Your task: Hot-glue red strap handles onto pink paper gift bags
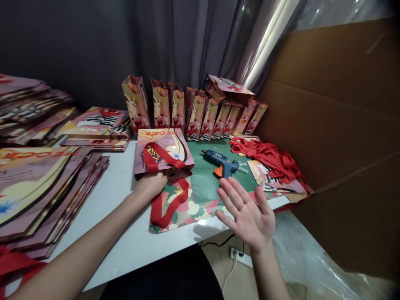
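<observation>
A printed paper gift bag [165, 143] lies on its side on the table, its mouth facing me. Red ribbon handles [170, 210] loop from its opening, one across the top panel and one on the mat below. My left hand [153, 183] reaches into the mouth, so its fingers are hidden inside. Palm up and fingers spread, my right hand [250, 212] hovers over the table's front edge and holds nothing. Just beyond its fingertips a blue glue gun [220, 161] with an orange trigger rests on the green mat [203, 183].
Several upright gift bags [162, 106] line the curtain, with another bag [233, 88] lying on top. Flat bag stacks [40, 187] fill the left side. Red ribbons [271, 156] are heaped at the right, beside a tall cardboard box [337, 125]. A power strip [243, 258] lies below.
</observation>
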Tool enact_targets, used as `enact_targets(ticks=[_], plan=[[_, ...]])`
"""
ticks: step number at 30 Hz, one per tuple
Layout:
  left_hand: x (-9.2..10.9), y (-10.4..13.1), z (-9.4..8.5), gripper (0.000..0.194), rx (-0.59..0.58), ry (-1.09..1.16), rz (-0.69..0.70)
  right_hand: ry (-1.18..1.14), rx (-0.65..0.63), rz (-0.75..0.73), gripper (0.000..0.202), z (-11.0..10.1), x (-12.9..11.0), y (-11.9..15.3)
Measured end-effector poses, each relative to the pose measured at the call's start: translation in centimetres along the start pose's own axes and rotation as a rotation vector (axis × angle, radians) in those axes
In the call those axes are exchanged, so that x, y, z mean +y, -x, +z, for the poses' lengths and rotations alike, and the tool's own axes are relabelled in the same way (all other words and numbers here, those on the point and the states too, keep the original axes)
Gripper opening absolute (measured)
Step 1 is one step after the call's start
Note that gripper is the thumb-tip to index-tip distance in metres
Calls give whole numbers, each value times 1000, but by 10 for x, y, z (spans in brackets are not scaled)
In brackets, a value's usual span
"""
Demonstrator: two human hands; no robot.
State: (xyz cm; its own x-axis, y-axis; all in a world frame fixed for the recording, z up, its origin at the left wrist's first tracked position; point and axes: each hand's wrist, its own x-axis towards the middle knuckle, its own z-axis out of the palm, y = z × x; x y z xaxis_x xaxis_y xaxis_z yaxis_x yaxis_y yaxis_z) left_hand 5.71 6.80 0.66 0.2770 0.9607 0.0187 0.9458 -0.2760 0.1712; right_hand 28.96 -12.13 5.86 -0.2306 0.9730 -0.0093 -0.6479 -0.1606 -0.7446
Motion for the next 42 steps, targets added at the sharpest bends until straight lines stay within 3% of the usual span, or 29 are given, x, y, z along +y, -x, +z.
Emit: enact_targets(ticks=[8, 14, 20, 25, 30, 36, 42], plan=[[2, 1, 7, 39, 47, -17, 31, 15, -16, -40, 54, 19, 5, -22], [4, 3, 9, 38, 62, -14, 59, -24, 254, -103, 34, 30, 17, -42], [2, 3, 10, 40, 58, -36, 62, -64, 282, -74, 32, 39, 24, -55], [2, 3, 6, 39, 56, -16, 8, -118, 343, -60, 26, 36, 23, -54], [2, 3, 6, 41, 59, 10, 23, -189, 462, -114, 17, 18, 20, -54], [1, 2, 11, 42, 89, 17, 38, -165, 435, -169, 17, 0, 18, -52], [3, 3, 8, 44, 84, 25, 56, -128, 290, -136, 38, 13, 11, -45]])
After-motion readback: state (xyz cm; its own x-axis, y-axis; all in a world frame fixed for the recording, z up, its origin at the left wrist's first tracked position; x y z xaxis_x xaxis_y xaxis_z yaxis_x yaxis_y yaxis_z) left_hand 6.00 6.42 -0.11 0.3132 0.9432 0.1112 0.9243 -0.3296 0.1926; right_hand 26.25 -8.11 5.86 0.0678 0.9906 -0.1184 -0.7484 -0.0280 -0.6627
